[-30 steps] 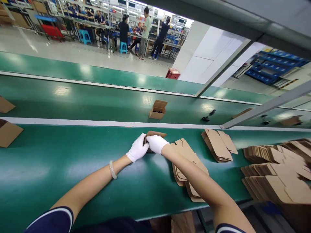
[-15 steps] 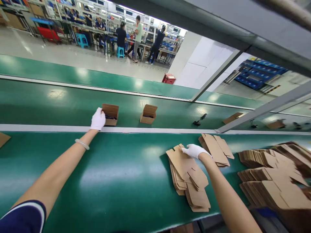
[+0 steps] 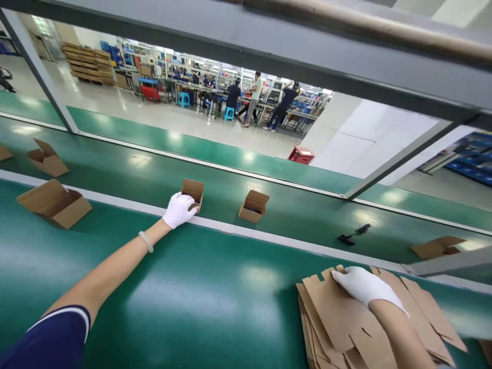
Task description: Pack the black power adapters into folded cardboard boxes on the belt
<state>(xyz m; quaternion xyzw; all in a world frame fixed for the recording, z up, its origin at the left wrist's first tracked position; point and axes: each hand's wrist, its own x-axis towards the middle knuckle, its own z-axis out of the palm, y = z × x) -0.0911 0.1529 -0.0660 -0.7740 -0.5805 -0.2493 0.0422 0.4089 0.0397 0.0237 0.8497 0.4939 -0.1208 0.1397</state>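
My left hand, in a white glove, reaches out to the far conveyor belt. Its fingers curl round the near side of a small open cardboard box that stands upright on the belt. My right hand, also gloved, lies flat with fingers stretched on top of a stack of flat cardboard blanks on the near belt at the lower right. Part of the stack runs out of the frame.
A second small open box sits right of the first. A larger open box lies on the near belt at left, another box behind it. A black part and a tipped box lie at right. Workers stand far back.
My left hand carried the small box from the near belt to the far belt and stays on it. My right hand moved onto the stack of blanks. The view swung left.
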